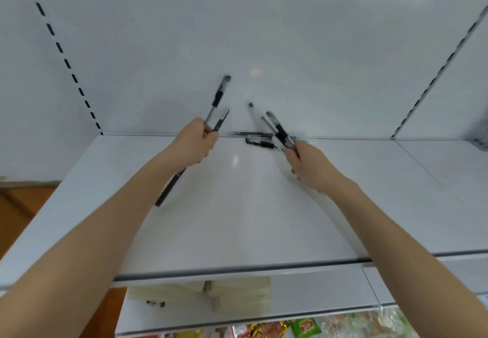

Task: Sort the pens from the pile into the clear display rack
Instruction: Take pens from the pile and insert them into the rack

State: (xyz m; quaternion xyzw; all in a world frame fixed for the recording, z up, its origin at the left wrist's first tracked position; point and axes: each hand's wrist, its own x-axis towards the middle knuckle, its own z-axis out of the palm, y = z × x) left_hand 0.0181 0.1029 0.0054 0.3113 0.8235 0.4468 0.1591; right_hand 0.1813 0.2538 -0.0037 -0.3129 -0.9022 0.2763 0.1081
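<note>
- Both forearms enter from 7 and 5 o'clock and reach across the white shelf [237, 219].
- Left grip [194, 143], at 9 o'clock of the shelf middle, is curled round the left bundle [217, 97] of black pens. The upper ends fan toward 1 o'clock, and one barrel projects below the wrist toward 7 o'clock.
- Right grip [307, 166], at 3 o'clock, is curled round the right bundle [280, 129], which fans toward 11 o'clock. Motion blur prevents an exact count in either bundle.
- Pile [257, 138]: a few pens lie flat on the shelf at 12 o'clock, between the two grips and against the back panel [264, 47]. The right bundle crosses in front of the pile.
- Clear display rack: not in view. Locate it before carrying anything.
- Step in hand, as judged: gathering, with both grips loaded.
- Recommended procedure:
  - Square each bundle so the barrels lie parallel; a fanned bundle is likely to shed a pen.
  - Draw the projecting barrel up into the left grip.
  - Add nothing to a splayed bundle. Unload at the rack, then come back for the pile.
- Hazard: a dropped pen may roll off the front edge toward the beige boxes [237, 293] and snack packets [303, 327] at 6 o'clock.
</note>
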